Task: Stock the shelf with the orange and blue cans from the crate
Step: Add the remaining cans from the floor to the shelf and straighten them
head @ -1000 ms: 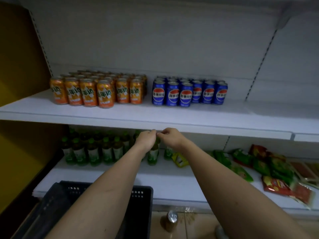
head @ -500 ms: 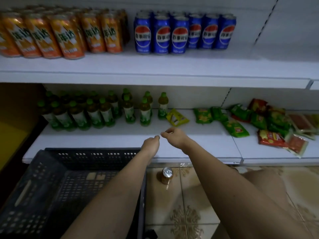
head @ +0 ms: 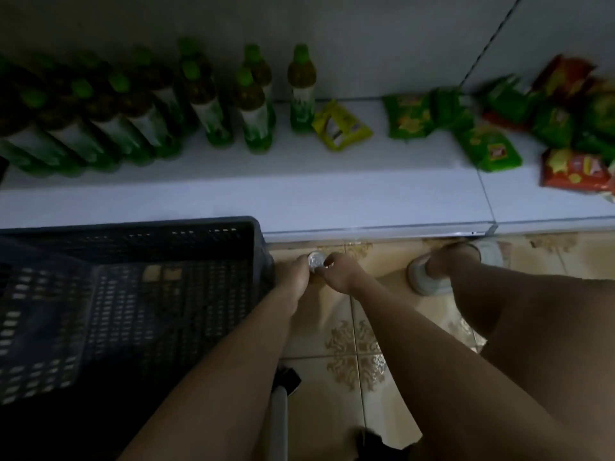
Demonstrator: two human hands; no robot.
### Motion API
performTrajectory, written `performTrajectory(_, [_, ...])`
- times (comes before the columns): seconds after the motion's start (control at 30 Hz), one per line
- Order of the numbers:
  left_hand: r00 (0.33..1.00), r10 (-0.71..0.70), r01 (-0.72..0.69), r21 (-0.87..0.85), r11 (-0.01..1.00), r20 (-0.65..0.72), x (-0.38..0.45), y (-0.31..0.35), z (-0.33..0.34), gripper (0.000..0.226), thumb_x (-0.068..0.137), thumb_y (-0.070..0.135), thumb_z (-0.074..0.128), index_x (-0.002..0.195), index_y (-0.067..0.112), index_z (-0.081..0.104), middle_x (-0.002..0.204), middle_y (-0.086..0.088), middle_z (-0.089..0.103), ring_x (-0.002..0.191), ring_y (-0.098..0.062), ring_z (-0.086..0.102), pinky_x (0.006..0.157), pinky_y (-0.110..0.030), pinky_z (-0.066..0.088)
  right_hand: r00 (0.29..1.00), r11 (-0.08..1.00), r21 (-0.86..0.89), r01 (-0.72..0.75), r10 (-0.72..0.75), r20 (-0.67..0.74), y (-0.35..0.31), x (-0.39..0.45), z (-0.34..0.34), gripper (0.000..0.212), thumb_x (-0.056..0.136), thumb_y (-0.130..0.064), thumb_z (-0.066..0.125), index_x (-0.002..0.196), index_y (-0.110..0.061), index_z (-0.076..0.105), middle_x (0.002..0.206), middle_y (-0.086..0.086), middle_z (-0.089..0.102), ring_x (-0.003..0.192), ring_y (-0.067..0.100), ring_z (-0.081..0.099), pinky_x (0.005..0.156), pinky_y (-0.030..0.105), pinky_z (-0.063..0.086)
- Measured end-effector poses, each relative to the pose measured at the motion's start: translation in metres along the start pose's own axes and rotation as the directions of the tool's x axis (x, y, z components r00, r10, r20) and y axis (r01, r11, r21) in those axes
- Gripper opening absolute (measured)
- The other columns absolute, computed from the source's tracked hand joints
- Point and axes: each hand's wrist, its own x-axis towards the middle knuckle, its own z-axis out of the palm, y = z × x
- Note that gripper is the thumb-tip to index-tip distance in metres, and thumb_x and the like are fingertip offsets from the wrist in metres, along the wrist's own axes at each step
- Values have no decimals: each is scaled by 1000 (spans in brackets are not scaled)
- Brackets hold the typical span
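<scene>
A single can (head: 315, 260) stands upright on the tiled floor just right of the dark plastic crate (head: 133, 294); only its silver top shows. My left hand (head: 294, 272) wraps the can's left side and my right hand (head: 339, 272) curls round its right side. The crate looks empty through its slotted floor. The upper shelf with the orange and blue cans is out of view.
The white lower shelf (head: 332, 201) carries several green-capped bottles (head: 253, 104) on the left and snack bags (head: 492, 144) on the right. My foot in a pale slipper (head: 432, 274) stands on the floor to the right. A pale pole (head: 279, 424) rises beside the crate.
My view has dropped from the can shelf to the floor. Both hands came down from the shelf edge and now close around the can on the floor.
</scene>
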Motion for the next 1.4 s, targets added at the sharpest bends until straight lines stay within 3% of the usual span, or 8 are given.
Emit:
performTrajectory(0.1, [1000, -23, 22, -48, 999, -21, 23, -9, 11, 27, 98, 30, 41, 81, 25, 61, 94, 3, 62, 85, -14, 54, 74, -32, 42, 999, 999, -42, -28, 27, -18, 18, 29, 17, 63, 88, -42, 65, 139, -12, 43, 141, 18, 46, 124, 38, 51, 95, 36, 43])
performTrajectory(0.23, [997, -70, 68, -91, 994, -20, 48, -16, 22, 27, 97, 37, 44, 79, 24, 60, 91, 7, 61, 91, -16, 55, 82, -38, 41, 997, 989, -149, 18, -29, -72, 32, 58, 32, 82, 82, -39, 71, 148, -30, 23, 143, 17, 31, 125, 44, 47, 101, 48, 44])
performTrajectory(0.5, [982, -165, 160, -55, 986, -95, 87, -32, 25, 48, 96, 46, 32, 138, 27, 45, 137, -3, 51, 119, -28, 50, 102, -51, 42, 979, 919, -377, 120, -172, -106, 40, 97, 60, 67, 84, -7, 66, 136, -31, 32, 133, 7, 38, 101, 38, 61, 73, 43, 53])
performTrajectory(0.83, [982, -186, 183, -68, 981, -38, 69, -16, 12, 46, 102, 42, 27, 144, 25, 37, 137, -5, 44, 125, -31, 44, 105, -54, 40, 977, 961, -248, 124, -162, -138, 33, 76, 38, 59, 78, -20, 74, 127, -24, 41, 125, 5, 50, 101, 36, 61, 82, 46, 52])
performTrajectory(0.97, [998, -55, 54, -20, 998, -34, 46, 8, 0, 51, 101, 42, 24, 144, 20, 39, 145, -7, 42, 125, -30, 45, 104, -56, 40, 973, 987, -119, 110, -131, -190, 22, 43, 13, 67, 68, -30, 82, 113, -21, 33, 111, 4, 61, 97, 30, 63, 80, 41, 51])
performTrajectory(1.2, [955, 282, -289, 68, 955, 89, -32, 66, -50, 51, 103, 50, 23, 149, 28, 29, 139, -5, 48, 120, -26, 51, 104, -46, 42, 929, 944, 231, 233, -147, -338, -19, -46, -37, 80, 69, -20, 84, 127, -18, 30, 113, 4, 54, 101, 25, 59, 86, 37, 52])
performTrajectory(1.3, [872, 487, -489, 80, 869, 38, -70, 97, -83, 47, 104, 47, 28, 143, 23, 37, 124, -5, 56, 109, -26, 57, 95, -39, 46, 904, 889, 317, 331, -203, -375, -47, -89, -58, 68, 66, -19, 87, 120, -17, 46, 109, 1, 61, 97, 17, 62, 80, 33, 56])
performTrajectory(1.4, [684, 728, -694, 274, 666, -37, -113, 122, -122, 39, 103, 46, 32, 129, 25, 51, 116, -5, 63, 107, -28, 59, 97, -43, 47, 871, 793, 424, 438, -257, -419, -83, -134, -72, 55, 71, -17, 85, 117, -18, 55, 107, -1, 64, 91, 10, 62, 70, 22, 50])
